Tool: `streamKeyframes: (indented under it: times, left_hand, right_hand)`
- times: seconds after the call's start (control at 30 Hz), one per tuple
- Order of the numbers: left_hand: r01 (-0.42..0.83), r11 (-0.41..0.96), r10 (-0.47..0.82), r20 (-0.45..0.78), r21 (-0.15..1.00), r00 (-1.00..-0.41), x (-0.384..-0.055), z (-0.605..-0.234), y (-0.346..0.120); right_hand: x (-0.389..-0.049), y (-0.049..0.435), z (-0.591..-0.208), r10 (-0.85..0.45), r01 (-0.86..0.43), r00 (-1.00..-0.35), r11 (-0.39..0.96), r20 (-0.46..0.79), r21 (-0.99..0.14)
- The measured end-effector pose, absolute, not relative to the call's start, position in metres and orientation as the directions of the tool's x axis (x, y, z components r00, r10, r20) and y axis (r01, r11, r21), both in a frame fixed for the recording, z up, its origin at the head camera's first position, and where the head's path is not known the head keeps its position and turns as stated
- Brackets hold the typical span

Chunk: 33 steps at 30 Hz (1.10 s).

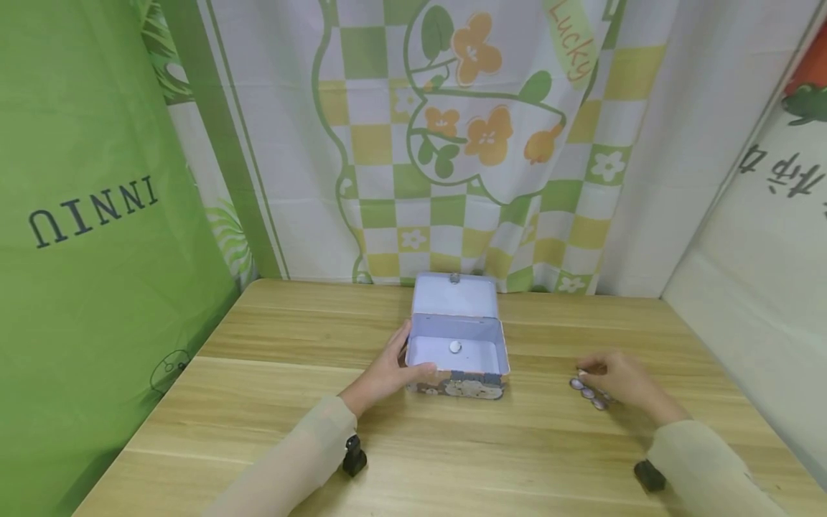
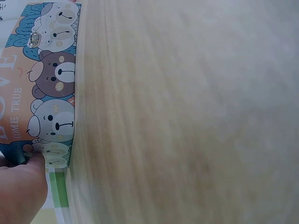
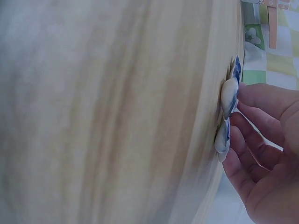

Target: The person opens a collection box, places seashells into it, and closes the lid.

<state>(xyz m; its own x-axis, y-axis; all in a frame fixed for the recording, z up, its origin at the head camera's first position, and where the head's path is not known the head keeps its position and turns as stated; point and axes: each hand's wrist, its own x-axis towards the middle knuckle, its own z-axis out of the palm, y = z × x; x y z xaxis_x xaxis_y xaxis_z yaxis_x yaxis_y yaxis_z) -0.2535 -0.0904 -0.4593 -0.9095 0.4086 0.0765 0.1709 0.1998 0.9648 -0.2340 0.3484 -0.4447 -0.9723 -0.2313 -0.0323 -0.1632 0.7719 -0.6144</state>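
A small cluster of shells (image 1: 588, 393), pale with blue and purple tints, lies on the wooden table (image 1: 530, 459), right of centre in the head view. The right hand (image 1: 623, 379) comes in from the lower right, palm down, thumb and fingers bent so their tips meet the shells; the right-wrist view shows several fingertips touching them, but whether one is pinched cannot be told. Near the centre of the head view sits a tin box (image 1: 426, 386) with its lid (image 1: 455, 298) tipped back. The left hand (image 1: 386, 370) reaches from the lower left and grips the box's front left corner, thumb across the front and fingers along the left side. Inside, a small pale round piece (image 1: 455, 347) rests on the floor. In the left-wrist view, the box's bear-printed face reads "COME TRUE" beside larger letters ending in "VE". "Lucky" slants across the checked curtain (image 1: 449, 212) at the upper right of centre; "INNI" can be read on the green cloth (image 1: 97, 323) at left. Characters at the right edge are cut off.
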Motion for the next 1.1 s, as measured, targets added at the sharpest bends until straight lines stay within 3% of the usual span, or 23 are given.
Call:
streamKeyframes:
  times: [0.63, 1.1]
  left_hand:
    - [0.17, 0.218, 0.399, 0.071, 0.961, -0.914, -0.252, -0.458, -0.09]
    - [0.181, 0.217, 0.401, 0.081, 0.959, -0.913, -0.25, -0.456, -0.089]
  right_hand:
    - [-0.234, 0.345, -0.445, -0.218, -0.131, -0.974, 0.773, -0.066, -0.62]
    - [-0.235, 0.342, -0.432, -0.26, -0.21, -0.966, 0.777, 0.001, -0.594]
